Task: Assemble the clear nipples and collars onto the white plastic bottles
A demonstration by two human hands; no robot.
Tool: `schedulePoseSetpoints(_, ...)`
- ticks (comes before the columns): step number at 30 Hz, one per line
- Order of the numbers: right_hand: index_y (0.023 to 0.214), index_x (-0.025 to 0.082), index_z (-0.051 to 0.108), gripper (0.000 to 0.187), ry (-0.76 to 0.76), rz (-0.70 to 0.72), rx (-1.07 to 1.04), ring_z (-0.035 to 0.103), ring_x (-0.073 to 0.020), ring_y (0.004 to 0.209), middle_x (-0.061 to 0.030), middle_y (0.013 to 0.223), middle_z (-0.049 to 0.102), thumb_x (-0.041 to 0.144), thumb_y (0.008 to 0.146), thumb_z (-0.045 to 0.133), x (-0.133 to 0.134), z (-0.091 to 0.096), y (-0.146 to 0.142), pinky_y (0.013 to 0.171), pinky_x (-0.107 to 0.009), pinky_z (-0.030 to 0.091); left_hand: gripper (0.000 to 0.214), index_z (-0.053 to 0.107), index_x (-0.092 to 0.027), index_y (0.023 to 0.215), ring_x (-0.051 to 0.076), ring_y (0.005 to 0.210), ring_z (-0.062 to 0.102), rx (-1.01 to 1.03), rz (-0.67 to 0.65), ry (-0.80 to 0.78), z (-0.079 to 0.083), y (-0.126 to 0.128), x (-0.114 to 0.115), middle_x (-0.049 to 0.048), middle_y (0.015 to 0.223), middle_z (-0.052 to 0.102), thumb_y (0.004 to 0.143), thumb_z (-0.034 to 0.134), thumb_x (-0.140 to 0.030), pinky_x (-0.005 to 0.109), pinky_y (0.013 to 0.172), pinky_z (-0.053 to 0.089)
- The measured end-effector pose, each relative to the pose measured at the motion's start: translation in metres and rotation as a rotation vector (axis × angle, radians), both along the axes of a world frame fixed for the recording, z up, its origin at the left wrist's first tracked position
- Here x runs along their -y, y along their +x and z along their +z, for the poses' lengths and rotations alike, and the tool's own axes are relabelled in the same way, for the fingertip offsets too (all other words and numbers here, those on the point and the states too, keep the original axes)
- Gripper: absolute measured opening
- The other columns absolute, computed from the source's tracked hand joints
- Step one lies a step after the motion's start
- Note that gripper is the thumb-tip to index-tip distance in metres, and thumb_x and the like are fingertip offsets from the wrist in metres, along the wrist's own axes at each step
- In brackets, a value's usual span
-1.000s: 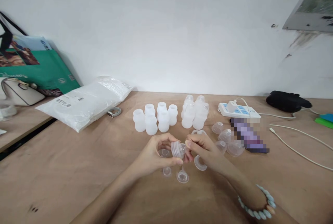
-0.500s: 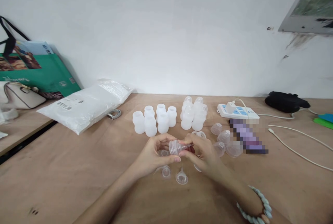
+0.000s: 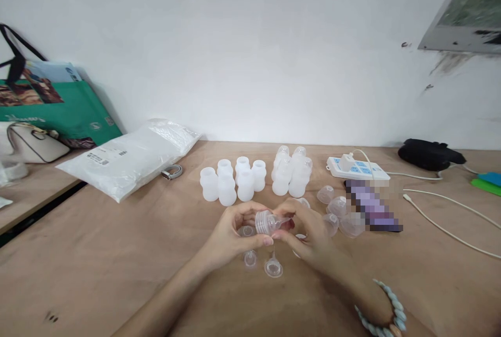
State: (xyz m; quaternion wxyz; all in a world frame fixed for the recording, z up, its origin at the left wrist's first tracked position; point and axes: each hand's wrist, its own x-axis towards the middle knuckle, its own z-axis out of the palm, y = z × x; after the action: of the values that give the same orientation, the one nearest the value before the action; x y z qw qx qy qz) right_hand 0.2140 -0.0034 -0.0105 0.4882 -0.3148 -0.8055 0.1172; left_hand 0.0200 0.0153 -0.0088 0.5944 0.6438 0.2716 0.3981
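- Counting six uncapped bottles (image 3: 226, 191) and four domed bottles (image 3: 280, 178) beyond the hands; four loose domes (image 3: 338, 206) rightward;
- Grasping one teat (image 3: 275, 222) in ridged collar (image 3: 261, 223) between left hand (image 3: 227, 230) and right hand (image 3: 310, 230); clear, tapering to a point;
- Pinching with the right nearer the collar than a second ago.

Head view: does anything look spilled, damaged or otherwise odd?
Two things stand out. A brownish, scuffed patch on the wall, below the upper-right panel, looks damaged. Mosaic blocks cover most of the phone-like object, hiding its surface. I see no spill; the white bottles stand upright.
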Motion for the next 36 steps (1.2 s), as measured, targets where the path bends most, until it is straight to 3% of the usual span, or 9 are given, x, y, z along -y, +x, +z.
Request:
schedulePoseSetpoints(4, 0.123, 0.024, 0.058, 0.039, -0.142, 0.092, 0.039, 0.056, -0.0166, 0.076, -0.0031, 0.089, 0.057, 0.042, 0.089, 0.065, -0.003, 0.008, 0.006, 0.061, -0.027, 0.050, 0.056, 0.052, -0.022, 0.113, 0.015, 0.081, 0.067, 0.103, -0.084, -0.061, -0.004, 0.004, 0.001, 0.0020, 0.094, 0.072, 0.068, 0.086, -0.022, 0.026, 0.076, 0.050)
schedulePoseSetpoints(8, 0.120, 0.026, 0.063, 0.036, -0.241, 0.184, 0.059, 0.054, -0.0175, 0.083, -0.0047, 0.098, 0.053, 0.041, 0.087, 0.068, -0.005, 0.012, 0.014, 0.068, -0.029, 0.051, 0.059, 0.042, -0.025, 0.105, 0.014, 0.076, 0.067, 0.113, -0.121, -0.095, -0.001, 0.007, 0.000, -0.0003, 0.089, 0.072, 0.068, 0.087, -0.021, 0.025, 0.071, 0.048)
schedulePoseSetpoints(17, 0.124, 0.026, 0.057, 0.039, -0.148, 0.153, -0.004, 0.057, -0.0236, 0.103, -0.0087, 0.112, 0.056, 0.028, 0.087, 0.067, -0.008, 0.013, 0.017, 0.080, -0.036, 0.051, 0.057, 0.041, -0.023, 0.097, 0.016, 0.074, 0.064, -0.027, -0.156, -0.037, 0.027, 0.017, -0.014, -0.0016, 0.078, 0.068, 0.066, 0.087, -0.033, 0.027, 0.070, 0.046)
schedulePoseSetpoints(20, 0.114, 0.024, 0.061, 0.033, -0.104, 0.096, -0.131, 0.058, -0.0242, 0.101, -0.0075, 0.107, 0.058, 0.034, 0.084, 0.070, -0.013, 0.008, 0.018, 0.082, -0.038, 0.050, 0.055, 0.043, -0.022, 0.105, 0.017, 0.075, 0.063, -0.142, -0.130, 0.108, 0.042, 0.020, -0.032, 0.0017, 0.085, 0.070, 0.070, 0.082, -0.037, 0.029, 0.071, 0.046)
schedulePoseSetpoints(23, 0.110, 0.023, 0.061, 0.029, -0.102, -0.042, -0.208, 0.058, -0.0230, 0.096, -0.0067, 0.105, 0.060, 0.031, 0.084, 0.069, -0.016, 0.003, 0.017, 0.079, -0.036, 0.048, 0.028, 0.046, -0.019, 0.110, 0.019, 0.084, 0.064, -0.376, 0.182, 0.460, 0.053, 0.022, -0.062, 0.0064, 0.094, 0.070, 0.089, 0.060, -0.031, 0.032, 0.078, 0.048)
schedulePoseSetpoints(25, 0.111, 0.024, 0.060, 0.030, -0.113, -0.123, -0.218, 0.058, -0.0226, 0.096, -0.0067, 0.107, 0.060, 0.028, 0.083, 0.069, -0.016, 0.001, 0.016, 0.075, -0.033, 0.048, 0.023, 0.049, -0.018, 0.110, 0.020, 0.096, 0.063, -0.783, 0.375, 0.728, 0.056, 0.024, -0.085, 0.0089, 0.108, 0.069, 0.089, 0.055, -0.018, 0.031, 0.082, 0.047)
schedulePoseSetpoints(28, 0.114, 0.025, 0.059, 0.034, -0.110, -0.175, -0.196, 0.058, -0.0228, 0.098, -0.0069, 0.108, 0.060, 0.024, 0.082, 0.070, -0.016, -0.002, 0.013, 0.071, -0.032, 0.048, 0.032, 0.058, -0.015, 0.104, 0.031, 0.117, 0.054, -0.981, 0.377, 0.800, 0.052, 0.031, -0.115, 0.0146, 0.116, 0.067, 0.074, 0.069, -0.012, 0.042, 0.096, 0.041)
schedulePoseSetpoints(32, 0.115, 0.024, 0.060, 0.036, -0.104, -0.184, -0.179, 0.059, -0.0218, 0.096, -0.0062, 0.107, 0.059, 0.023, 0.081, 0.070, -0.017, -0.004, 0.012, 0.072, -0.031, 0.050, 0.037, 0.063, -0.015, 0.083, 0.036, 0.102, 0.060, -1.151, 0.301, 0.810, 0.045, 0.045, -0.134, 0.0123, 0.088, 0.073, 0.054, 0.085, -0.014, 0.045, 0.092, 0.039)
schedulePoseSetpoints(36, 0.114, 0.025, 0.060, 0.035, -0.100, -0.214, -0.199, 0.059, -0.0222, 0.098, -0.0062, 0.108, 0.059, 0.022, 0.080, 0.071, -0.017, -0.003, 0.012, 0.073, -0.031, 0.050, 0.028, 0.062, -0.015, 0.081, 0.032, 0.096, 0.061, -1.168, 0.313, 0.852, 0.064, 0.051, -0.126, 0.0104, 0.087, 0.071, 0.063, 0.082, -0.019, 0.042, 0.092, 0.037)
